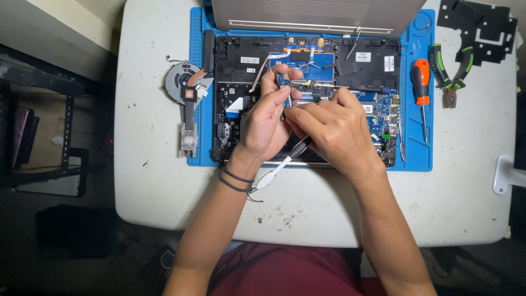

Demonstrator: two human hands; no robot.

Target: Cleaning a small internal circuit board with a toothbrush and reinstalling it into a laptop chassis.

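Note:
An opened laptop chassis point(235, 66) lies on a blue work mat point(416, 159), its blue circuit boards exposed. My left hand point(268, 118) pinches a small blue circuit card point(286, 94) upright over the middle of the chassis. My right hand point(337, 129) meets it from the right, fingers closed on a thin tool with a black and white handle point(285, 160) that trails toward my left wrist. The tool's tip is hidden behind my fingers.
A removed cooling fan with heat pipe point(186, 87) lies at the mat's left edge. An orange screwdriver point(421, 87) and green-handled pliers point(450, 74) rest on the right, near a black plastic sheet point(482, 27). The grey laptop lid point(318, 13) stands behind the chassis.

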